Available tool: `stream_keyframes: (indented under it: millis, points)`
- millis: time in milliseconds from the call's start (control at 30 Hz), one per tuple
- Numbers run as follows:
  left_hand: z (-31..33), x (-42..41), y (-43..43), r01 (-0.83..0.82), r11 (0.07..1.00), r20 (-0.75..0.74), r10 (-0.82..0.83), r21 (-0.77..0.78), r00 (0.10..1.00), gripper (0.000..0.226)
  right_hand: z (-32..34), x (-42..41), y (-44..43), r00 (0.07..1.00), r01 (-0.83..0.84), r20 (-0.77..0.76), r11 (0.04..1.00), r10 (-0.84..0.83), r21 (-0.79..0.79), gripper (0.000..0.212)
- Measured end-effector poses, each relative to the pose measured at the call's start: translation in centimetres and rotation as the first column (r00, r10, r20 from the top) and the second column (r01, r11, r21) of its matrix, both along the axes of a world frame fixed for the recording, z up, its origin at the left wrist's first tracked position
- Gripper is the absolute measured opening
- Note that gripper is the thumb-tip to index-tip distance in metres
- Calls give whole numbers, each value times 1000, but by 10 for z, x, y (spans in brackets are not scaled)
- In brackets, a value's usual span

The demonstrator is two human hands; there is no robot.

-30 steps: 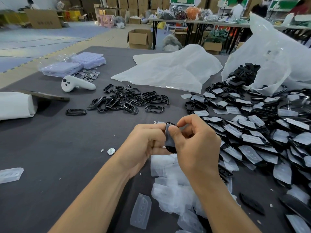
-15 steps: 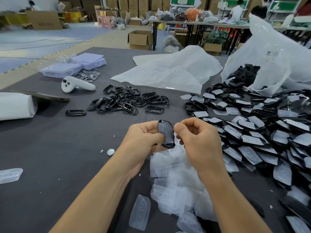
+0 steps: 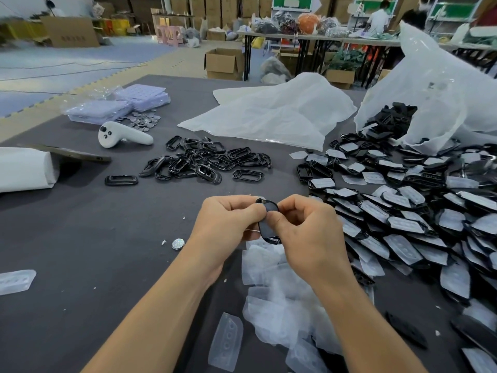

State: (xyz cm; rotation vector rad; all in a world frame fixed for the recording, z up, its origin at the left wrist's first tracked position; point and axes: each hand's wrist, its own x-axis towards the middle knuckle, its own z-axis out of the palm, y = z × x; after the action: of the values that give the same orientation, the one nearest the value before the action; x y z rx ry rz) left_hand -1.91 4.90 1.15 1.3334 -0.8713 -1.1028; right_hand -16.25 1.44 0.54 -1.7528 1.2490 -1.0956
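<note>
A small black oval plastic shell (image 3: 267, 229) is held upright above the grey table (image 3: 80, 238), at the centre of the view. My left hand (image 3: 228, 222) grips its left edge between thumb and curled fingers. My right hand (image 3: 304, 232) pinches its upper right edge with thumb and forefinger, covering much of the piece. Under my hands lies a heap of peeled clear film pieces (image 3: 274, 297). A large pile of black shells with white film on them (image 3: 403, 211) spreads to the right.
A pile of bare black frames (image 3: 204, 162) lies mid-table, one frame (image 3: 121, 180) apart on the left. A white controller (image 3: 121, 134), loose coin cells (image 3: 142, 120), one coin cell (image 3: 178, 243), white plastic bags (image 3: 271, 117) and a white roll (image 3: 24, 168) also sit here.
My right hand has come back onto the black shell, thumb and forefinger now pinching its upper edge. The shell stays held in my left hand, turned slightly.
</note>
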Motion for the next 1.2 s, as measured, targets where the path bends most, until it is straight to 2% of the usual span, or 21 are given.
stream_keyframes:
  millis: [333, 433, 567, 700, 833, 1033, 1200]
  points:
    - [-4, 1, -4, -91, 995, 83, 93, -31, 992, 12, -1, 1, 0, 997, -71, 35, 994, 69, 86, 11]
    - [-5, 0, -4, -57, 998, 99, 59, -24, 993, 18, -2, 1, 0, 999, -47, 10, 996, 46, 81, 12]
    - [-3, 2, -1, -13, 1000, 143, 16, -22, 990, 10, -1, 1, 1, 999, -39, -5, 996, 39, 86, 15]
    - [-2, 7, 0, -13, 1000, 229, 16, -13, 973, 14, 3, 0, 2, 998, -67, -10, 994, 68, 91, 16]
    - [0, 7, -1, 15, 1000, 173, -13, -11, 985, 20, 2, 0, 1, 999, -34, 15, 997, 33, 74, 15]
    - [-4, 4, -3, -43, 999, 141, 47, -29, 989, 25, 1, 3, 2, 998, -36, 50, 998, 34, 42, 16]
    - [-2, 6, -1, 47, 999, 132, -46, -7, 990, 20, 2, 0, 1, 998, -29, 62, 998, 25, 59, 19]
